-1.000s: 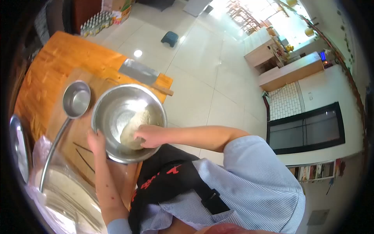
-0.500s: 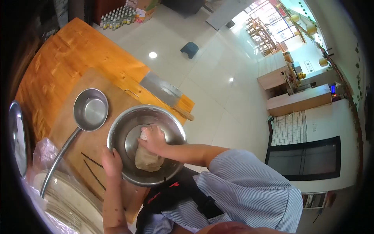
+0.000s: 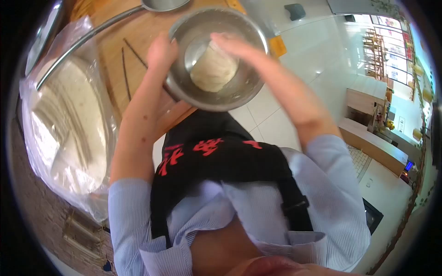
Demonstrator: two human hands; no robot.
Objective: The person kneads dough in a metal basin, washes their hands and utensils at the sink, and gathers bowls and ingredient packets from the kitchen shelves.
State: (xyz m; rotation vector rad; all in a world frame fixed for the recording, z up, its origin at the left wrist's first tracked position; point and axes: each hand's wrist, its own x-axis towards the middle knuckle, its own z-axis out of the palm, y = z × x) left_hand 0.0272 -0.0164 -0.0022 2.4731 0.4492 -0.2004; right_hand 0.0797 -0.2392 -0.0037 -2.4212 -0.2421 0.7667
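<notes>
A steel bowl stands at the near edge of a wooden board, with a pale lump of dough inside it. My left hand grips the bowl's left rim, its fingers wrapped over the edge. Inside the bowl, my right hand lies on the upper part of the dough, its fingers stretched out and slightly blurred.
A long-handled steel ladle lies at the upper left. Two dark sticks rest on the board. Left of them is a clear plastic bag of stacked flat pale sheets. A stool stands on the floor.
The view has tilted down, so the bowl appears higher in it. My right hand has moved from pressing into the dough to lying flatter on its upper part. My left hand stays on the rim.
</notes>
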